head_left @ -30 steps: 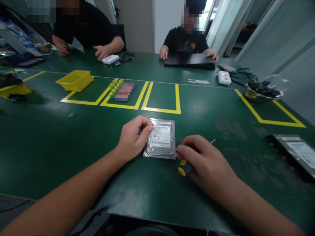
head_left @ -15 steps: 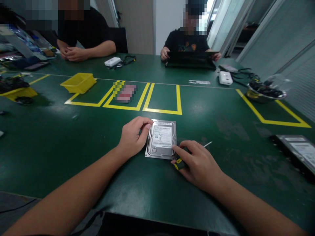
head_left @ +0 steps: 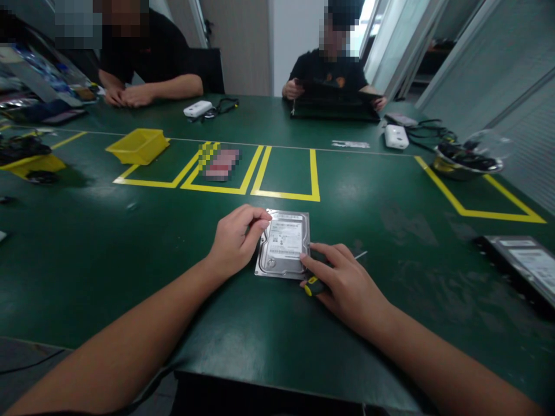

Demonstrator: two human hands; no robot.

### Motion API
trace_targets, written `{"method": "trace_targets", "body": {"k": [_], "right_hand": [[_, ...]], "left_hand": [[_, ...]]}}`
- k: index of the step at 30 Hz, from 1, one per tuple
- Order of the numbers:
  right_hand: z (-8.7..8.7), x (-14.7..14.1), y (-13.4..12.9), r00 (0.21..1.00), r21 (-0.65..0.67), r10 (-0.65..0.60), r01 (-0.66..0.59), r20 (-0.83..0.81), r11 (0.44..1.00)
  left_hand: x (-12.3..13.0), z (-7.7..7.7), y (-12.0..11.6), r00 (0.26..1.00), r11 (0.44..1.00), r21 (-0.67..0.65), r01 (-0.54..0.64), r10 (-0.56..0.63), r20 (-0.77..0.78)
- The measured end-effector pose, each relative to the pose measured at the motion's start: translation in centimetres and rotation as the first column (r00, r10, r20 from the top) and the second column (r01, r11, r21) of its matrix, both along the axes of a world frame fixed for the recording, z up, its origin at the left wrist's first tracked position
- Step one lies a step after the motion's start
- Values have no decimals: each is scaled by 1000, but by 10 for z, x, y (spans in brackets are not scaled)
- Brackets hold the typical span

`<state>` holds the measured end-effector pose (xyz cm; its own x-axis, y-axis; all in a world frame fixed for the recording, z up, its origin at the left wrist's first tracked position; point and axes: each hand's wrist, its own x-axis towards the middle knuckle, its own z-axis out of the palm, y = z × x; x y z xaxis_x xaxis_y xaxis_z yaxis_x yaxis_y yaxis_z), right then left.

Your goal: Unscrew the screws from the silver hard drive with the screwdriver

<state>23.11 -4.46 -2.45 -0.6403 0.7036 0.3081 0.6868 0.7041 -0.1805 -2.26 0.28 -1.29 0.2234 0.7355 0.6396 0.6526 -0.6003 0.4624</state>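
A silver hard drive (head_left: 285,245) with a white label lies flat on the green table in front of me. My left hand (head_left: 238,237) is at its upper left corner, thumb and forefinger pinched together over the edge. Whatever is between those fingertips is too small or hidden to name. On the other side, my right hand (head_left: 347,277) wraps round a screwdriver (head_left: 314,286) with a yellow and black handle, its thin shaft sticking out beyond the knuckles to the right. Two fingers of this hand reach onto the drive's right edge.
Another hard drive (head_left: 520,266) lies at the right. Farther back are a yellow bin (head_left: 139,147), a blurred pinkish object (head_left: 222,164), and a metal bowl (head_left: 468,162) of dark parts. Two people sit across the table; one holds a black panel (head_left: 333,101).
My right hand has moved slightly left, and its fingers now rest on the drive's edge. My left hand has shifted very little. Across the table, the black panel has tilted slightly.
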Motion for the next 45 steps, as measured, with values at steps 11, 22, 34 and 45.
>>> {"method": "trace_targets", "body": {"k": [11, 22, 34, 45], "right_hand": [[-1, -7, 7, 999, 20, 25, -24, -31, 999], [-2, -16, 12, 997, 135, 82, -83, 15, 987], [1, 8, 9, 970, 111, 97, -74, -224, 991], [-4, 11, 12, 971, 73, 116, -103, -209, 992]], "left_hand": [[10, 10, -14, 992, 998, -68, 9, -1, 122], [24, 20, -33, 978, 973, -105, 207, -207, 11], [29, 7, -41, 935, 918, -218, 331, -351, -58], [29, 5, -39, 908, 924, -138, 358, -379, -181]]}}
